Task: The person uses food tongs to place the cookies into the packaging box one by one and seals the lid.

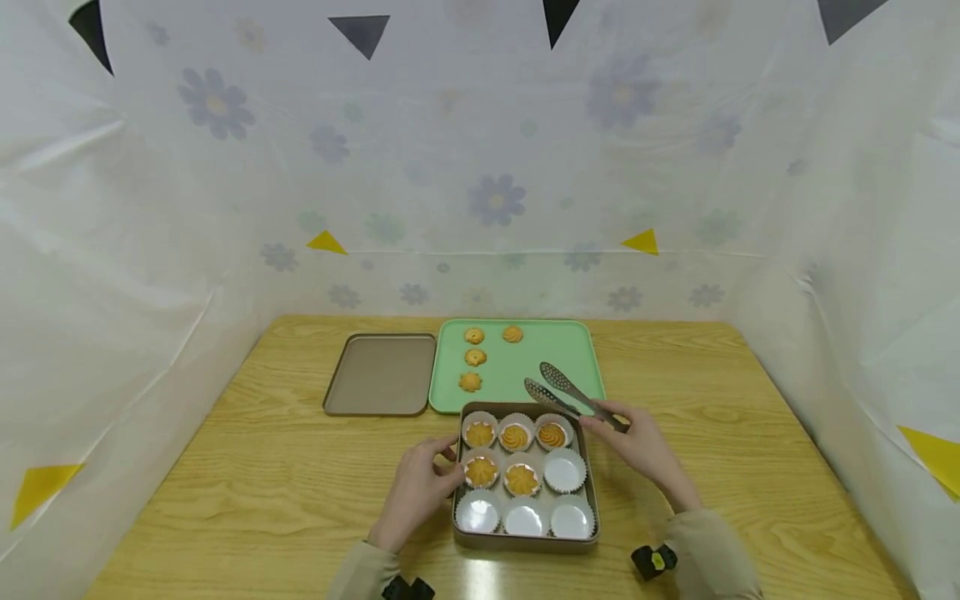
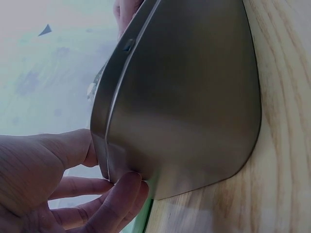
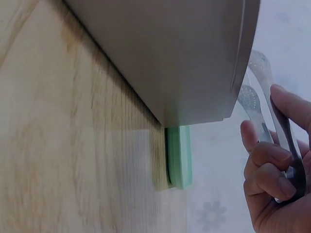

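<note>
Brown metal tin (image 1: 525,546) on the wooden bench (image 1: 262,475), in front of the person; taken as reference. Inside it I count nine white paper cups (image 1: 565,472), three rows of three. Far row: a cookie (image 1: 551,434) in each. Middle row: star-edged cookies in the left and centre cups; right cup shows its white bottom. Near row: all three show white bottoms.

Left hand (image 1: 420,485): at the tin's left side, pinching the rim between thumb and fingers, as the left wrist view confirms. Right hand (image 1: 637,442): just right of the tin's far right corner, gripping perforated metal tongs (image 1: 581,395). Tong arms spread, heads beyond the tin's far edge with nothing between them.

Green tray (image 1: 558,350): directly beyond the tin; cannot tell whether they touch. It carries four loose cookies (image 1: 470,382): three in a column at its left, one swirled piece near its far edge. Flat brown tray (image 1: 382,375): beyond and left of the tin, beside the green one. Pale sleeves (image 1: 712,550) reach in from the near side, flanking the tin.
</note>
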{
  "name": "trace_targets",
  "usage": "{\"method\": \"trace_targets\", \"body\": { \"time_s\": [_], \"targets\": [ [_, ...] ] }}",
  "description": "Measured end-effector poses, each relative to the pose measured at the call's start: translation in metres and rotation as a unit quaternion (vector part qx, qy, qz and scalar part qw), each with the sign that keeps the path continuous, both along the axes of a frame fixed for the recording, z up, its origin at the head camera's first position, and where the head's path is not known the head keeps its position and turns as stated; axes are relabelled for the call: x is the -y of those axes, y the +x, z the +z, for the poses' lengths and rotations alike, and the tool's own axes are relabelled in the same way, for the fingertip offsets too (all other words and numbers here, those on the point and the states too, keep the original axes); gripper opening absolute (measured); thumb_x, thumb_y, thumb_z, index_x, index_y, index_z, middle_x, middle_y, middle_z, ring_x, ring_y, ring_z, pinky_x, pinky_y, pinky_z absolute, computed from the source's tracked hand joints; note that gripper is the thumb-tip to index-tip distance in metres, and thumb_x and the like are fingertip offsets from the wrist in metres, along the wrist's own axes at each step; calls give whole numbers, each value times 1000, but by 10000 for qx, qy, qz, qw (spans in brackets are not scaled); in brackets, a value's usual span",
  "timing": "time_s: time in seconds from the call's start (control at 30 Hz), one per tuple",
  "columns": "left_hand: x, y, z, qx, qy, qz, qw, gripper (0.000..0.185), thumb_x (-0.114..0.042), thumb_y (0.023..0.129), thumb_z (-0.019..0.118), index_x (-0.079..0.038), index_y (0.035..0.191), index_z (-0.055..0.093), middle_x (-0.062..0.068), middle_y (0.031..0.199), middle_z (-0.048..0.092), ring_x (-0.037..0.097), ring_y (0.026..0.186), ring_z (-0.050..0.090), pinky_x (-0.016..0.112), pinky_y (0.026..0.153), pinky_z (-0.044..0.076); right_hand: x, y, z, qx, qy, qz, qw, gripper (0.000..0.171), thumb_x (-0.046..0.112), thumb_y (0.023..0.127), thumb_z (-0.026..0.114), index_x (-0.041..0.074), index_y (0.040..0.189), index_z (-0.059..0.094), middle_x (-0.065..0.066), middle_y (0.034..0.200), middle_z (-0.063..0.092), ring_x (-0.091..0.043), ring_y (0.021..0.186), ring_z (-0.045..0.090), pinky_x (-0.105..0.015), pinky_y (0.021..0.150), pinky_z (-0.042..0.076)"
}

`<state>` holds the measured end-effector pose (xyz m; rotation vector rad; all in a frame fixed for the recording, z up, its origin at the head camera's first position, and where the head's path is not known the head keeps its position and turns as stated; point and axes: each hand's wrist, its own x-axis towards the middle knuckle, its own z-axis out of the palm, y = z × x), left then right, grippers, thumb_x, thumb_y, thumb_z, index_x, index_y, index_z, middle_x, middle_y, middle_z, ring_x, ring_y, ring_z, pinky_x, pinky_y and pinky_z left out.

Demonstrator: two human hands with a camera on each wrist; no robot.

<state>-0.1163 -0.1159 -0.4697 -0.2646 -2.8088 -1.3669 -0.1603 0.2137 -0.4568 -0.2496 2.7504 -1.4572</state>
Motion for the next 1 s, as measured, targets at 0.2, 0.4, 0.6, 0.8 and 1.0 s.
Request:
{"method": "trace_targets", "body": {
  "time_s": [0.2,0.4,0.6,0.8,1.0],
  "targets": [
    [1,0,0,-23,-16,-7,10000,50,-3,80,69,6,129,64,16,96,70,10,68,66,16,56,52,7,-6,1,-243,267,-255,9990,55,34,95,68,-4,134,61,-24,123,69,-22,95,62,-23,70,51],
    [1,0,0,-51,-23,5,10000,50,-4,80,69,6,129,64,15,96,70,10,68,66,16,55,52,12,-15,2,-265,280,-349,9986,53,31,96,66,-7,133,60,-26,123,69,-24,96,62,-24,69,49],
    [1,0,-1,-47,-35,13,10000,51,-5,80,69,5,129,64,15,96,70,10,69,66,16,57,52,15,-29,9,-217,417,-297,9985,53,31,97,65,-8,133,60,-28,124,67,-31,103,62,-29,76,49],
    [1,0,-1,-46,-17,19,10000,51,-5,80,70,5,129,64,16,97,70,11,70,67,16,57,53,18,-46,18,-51,513,-67,9986,51,33,97,64,-7,130,63,-26,117,69,-21,84,55,-27,65,44],
    [1,1,1,-53,-10,2,10000,50,-5,80,69,5,129,64,16,97,70,11,69,66,16,56,52,21,-64,25,71,894,181,9958,50,33,98,62,-7,127,64,-28,110,69,-15,73,50,-26,62,41]
  ]
}}
